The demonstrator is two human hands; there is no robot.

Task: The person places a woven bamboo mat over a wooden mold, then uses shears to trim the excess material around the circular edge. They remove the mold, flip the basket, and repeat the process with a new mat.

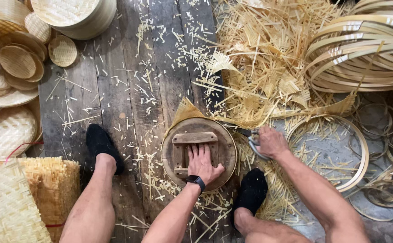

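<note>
We look straight down at a floor of dark wooden planks (129, 90), littered with short pale bamboo slivers. Across the upper right spreads a big heap of bamboo strip offcuts (259, 58), and beside it, at the far right, a stack of bent bamboo hoops (363, 54). Along the left edge we see woven round trays (12, 67) piled loosely, with a stack of square woven mats (12, 202) at the lower left. A single bamboo ring (361, 148) lies flat on the grey floor at the right, near the right forearm.

In the middle, between the person's two black-socked feet, sits a round wooden form (199, 153) with a small wooden frame fixed on top. A sheet of woven bamboo (185, 112) lies trapped under it, its edges sticking out at the top left and right.

The left hand (203, 164), with a black watch on the wrist, lies flat and unclenched on the frame, pressing down. The right hand (271, 141), just right of the form, is clenched around the handles of a pair of scissors (247, 135), whose blades point left at the rim of the form.
</note>
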